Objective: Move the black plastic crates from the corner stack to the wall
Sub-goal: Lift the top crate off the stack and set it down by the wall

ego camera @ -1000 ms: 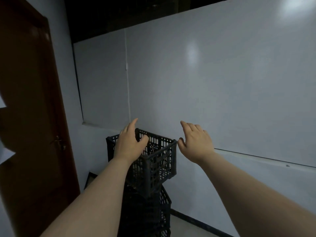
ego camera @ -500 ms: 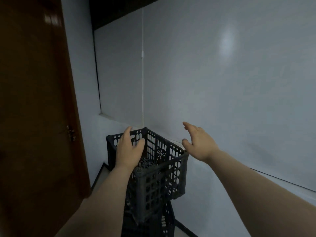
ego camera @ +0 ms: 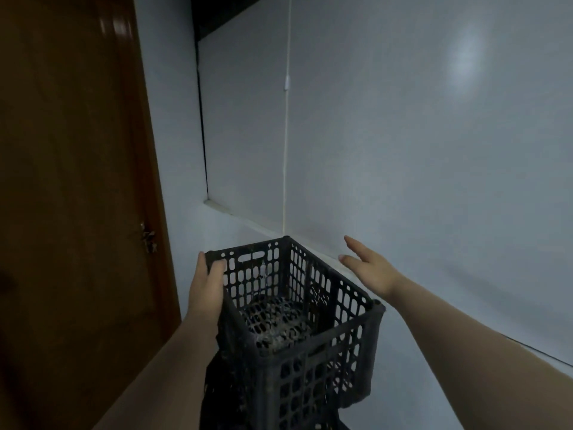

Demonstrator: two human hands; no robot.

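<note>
Left third of frame: dark brown wooden door (ego camera: 71,187), small metal latch (ego camera: 148,237) on its right edge. Pale wall strip just right of it.

Lower centre-left: left hand (ego camera: 206,285) gripping the left rim of the black perforated plastic crate (ego camera: 297,315), thumb hooked inside over the rim near the far left corner, fingers down the outer side; forearm enters from bottom left.

Crate sits lower centre, top of a stack, open side up, slightly skewed over another dark crate (ego camera: 223,395) below, mostly in shadow. Whitish residue on the mesh bottom.

Above, centre to right: big glossy white wall board (ego camera: 403,135) with a vertical seam, light glare upper right.

Right of crate: right hand (ego camera: 370,268) spread flat, fingers extended, holding nothing, apart from the crate's right rim, just off the board's lower ledge. Forearm runs to bottom right.
</note>
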